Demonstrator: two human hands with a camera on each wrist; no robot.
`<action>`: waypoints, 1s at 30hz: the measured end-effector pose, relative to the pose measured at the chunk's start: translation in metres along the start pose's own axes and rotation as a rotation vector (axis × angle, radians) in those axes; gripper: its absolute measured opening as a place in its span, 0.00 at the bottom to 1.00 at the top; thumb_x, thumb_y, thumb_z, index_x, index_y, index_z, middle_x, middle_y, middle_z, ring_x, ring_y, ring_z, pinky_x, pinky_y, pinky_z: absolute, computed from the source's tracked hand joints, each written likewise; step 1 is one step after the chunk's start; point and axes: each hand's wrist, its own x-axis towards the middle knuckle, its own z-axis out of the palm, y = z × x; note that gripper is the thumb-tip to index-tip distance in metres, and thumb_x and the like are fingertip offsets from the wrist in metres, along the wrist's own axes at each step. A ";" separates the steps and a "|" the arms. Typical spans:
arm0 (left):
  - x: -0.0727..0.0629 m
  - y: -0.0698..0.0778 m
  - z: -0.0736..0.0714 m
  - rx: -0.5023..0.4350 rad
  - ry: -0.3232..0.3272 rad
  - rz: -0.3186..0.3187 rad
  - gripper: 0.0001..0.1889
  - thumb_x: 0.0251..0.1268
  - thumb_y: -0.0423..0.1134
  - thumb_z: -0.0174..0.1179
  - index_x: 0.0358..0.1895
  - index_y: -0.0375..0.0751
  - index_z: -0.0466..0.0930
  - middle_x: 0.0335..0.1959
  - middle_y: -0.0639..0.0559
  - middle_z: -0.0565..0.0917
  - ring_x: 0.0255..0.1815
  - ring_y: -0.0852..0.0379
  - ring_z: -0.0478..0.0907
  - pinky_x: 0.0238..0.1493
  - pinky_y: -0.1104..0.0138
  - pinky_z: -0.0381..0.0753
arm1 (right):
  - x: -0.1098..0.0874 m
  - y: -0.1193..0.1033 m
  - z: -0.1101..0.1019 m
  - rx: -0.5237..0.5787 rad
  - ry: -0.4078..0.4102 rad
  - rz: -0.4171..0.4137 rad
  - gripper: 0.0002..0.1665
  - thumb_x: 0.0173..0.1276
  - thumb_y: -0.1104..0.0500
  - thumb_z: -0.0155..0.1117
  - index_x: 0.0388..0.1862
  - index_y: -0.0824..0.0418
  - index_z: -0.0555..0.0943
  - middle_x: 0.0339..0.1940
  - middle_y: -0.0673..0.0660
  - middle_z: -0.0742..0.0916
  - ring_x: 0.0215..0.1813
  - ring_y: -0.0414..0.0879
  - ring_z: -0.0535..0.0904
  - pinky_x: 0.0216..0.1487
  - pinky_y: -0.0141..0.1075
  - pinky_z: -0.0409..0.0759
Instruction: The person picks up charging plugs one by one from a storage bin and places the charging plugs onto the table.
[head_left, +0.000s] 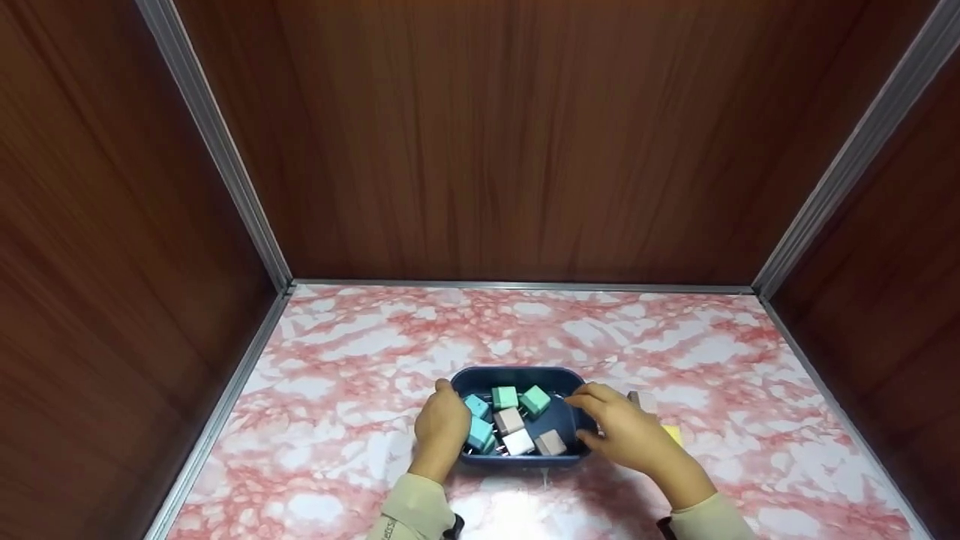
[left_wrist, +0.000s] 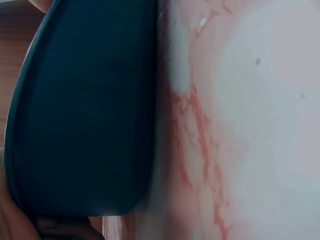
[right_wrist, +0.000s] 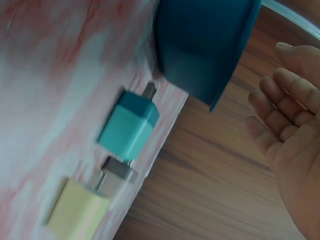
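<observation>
A dark blue plastic tray (head_left: pixel 517 460) stands on the table, holding several wall charger plugs: blue ones (head_left: pixel 480 433), mint green ones (head_left: pixel 535 400), greyish-pink ones (head_left: pixel 550 442) and a white one (head_left: pixel 518 442). My left hand (head_left: pixel 441 421) grips the tray's left end; the left wrist view shows fingers against the tray wall (left_wrist: pixel 90 110). Above the tray's right end is my right hand (head_left: pixel 619 426), its fingers loosely bent with nothing between them. In the right wrist view this hand (right_wrist: pixel 295 120) appears apart from the tray (right_wrist: pixel 205 50).
Right of the tray, a teal charger plug (right_wrist: pixel 129 125), a greyish one (right_wrist: pixel 119 175) and a yellow one (right_wrist: pixel 77 210) lie on the marbled table. The head view hides the teal one behind my right hand. Brown wood-look panels (head_left: pixel 510 150) enclose the back and sides.
</observation>
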 end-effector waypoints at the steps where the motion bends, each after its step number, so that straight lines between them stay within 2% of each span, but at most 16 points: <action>1: 0.000 0.000 0.000 -0.001 0.001 -0.001 0.17 0.72 0.35 0.50 0.59 0.35 0.74 0.42 0.39 0.88 0.39 0.40 0.86 0.37 0.45 0.80 | 0.001 -0.002 0.002 0.004 -0.005 0.001 0.30 0.60 0.60 0.78 0.62 0.59 0.81 0.59 0.55 0.82 0.59 0.48 0.81 0.57 0.46 0.81; 7: -0.002 0.000 0.000 0.004 -0.004 -0.009 0.17 0.68 0.34 0.52 0.58 0.35 0.73 0.41 0.38 0.88 0.40 0.40 0.86 0.37 0.46 0.79 | 0.009 -0.010 0.013 -0.003 -0.022 -0.022 0.29 0.61 0.58 0.77 0.62 0.56 0.81 0.60 0.55 0.82 0.61 0.50 0.81 0.61 0.46 0.80; 18: -0.001 -0.002 -0.001 -0.023 -0.016 -0.020 0.20 0.71 0.35 0.49 0.63 0.35 0.73 0.45 0.38 0.88 0.43 0.40 0.86 0.43 0.45 0.80 | 0.023 -0.026 0.024 -0.001 -0.058 -0.068 0.27 0.66 0.54 0.74 0.63 0.56 0.81 0.59 0.52 0.82 0.60 0.46 0.79 0.60 0.44 0.80; 22: 0.000 -0.002 -0.002 -0.030 -0.016 -0.010 0.20 0.72 0.35 0.48 0.64 0.36 0.73 0.46 0.38 0.88 0.44 0.40 0.86 0.43 0.45 0.80 | 0.029 -0.030 0.034 -0.012 -0.031 -0.099 0.26 0.64 0.56 0.76 0.61 0.56 0.82 0.56 0.50 0.82 0.57 0.44 0.79 0.58 0.43 0.81; 30: 0.000 0.000 -0.003 -0.034 -0.011 -0.003 0.20 0.71 0.35 0.48 0.63 0.36 0.74 0.45 0.38 0.88 0.43 0.40 0.86 0.42 0.45 0.80 | 0.037 -0.036 0.053 -0.012 0.008 -0.102 0.28 0.61 0.58 0.77 0.61 0.61 0.82 0.57 0.55 0.83 0.58 0.49 0.81 0.60 0.45 0.80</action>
